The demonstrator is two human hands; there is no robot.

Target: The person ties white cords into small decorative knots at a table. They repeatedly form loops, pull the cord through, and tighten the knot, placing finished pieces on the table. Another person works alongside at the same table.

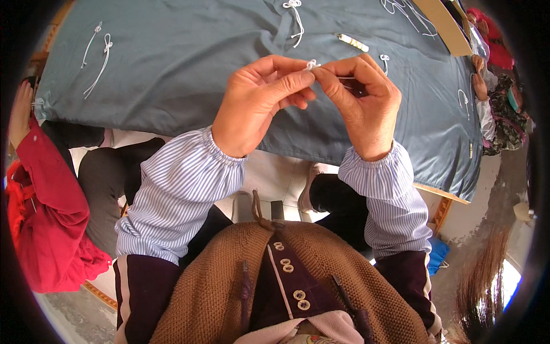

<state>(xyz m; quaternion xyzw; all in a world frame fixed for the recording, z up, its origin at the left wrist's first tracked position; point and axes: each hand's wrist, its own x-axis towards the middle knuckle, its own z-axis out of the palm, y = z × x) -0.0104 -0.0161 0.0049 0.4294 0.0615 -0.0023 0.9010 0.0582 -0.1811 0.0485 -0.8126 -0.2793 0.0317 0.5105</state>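
Above the near part of the cloth-covered table, my left hand pinches a small white cord knot between thumb and index finger. From the other side my right hand grips the same knotted cord with thumb and fingertips. A thin strand of the cord runs behind my right fingers, and much of it is hidden there. Beyond my hands lies a white knotted cord with two tails. Just past my right knuckles rests another small knotted cord, partly covered by the hand.
Grey-blue cloth drapes the table. A white tube with markings lies beyond my hands. Knotted cords lie at the left, and loose cord by a cardboard box. People sit at both sides; a red sleeve is at left.
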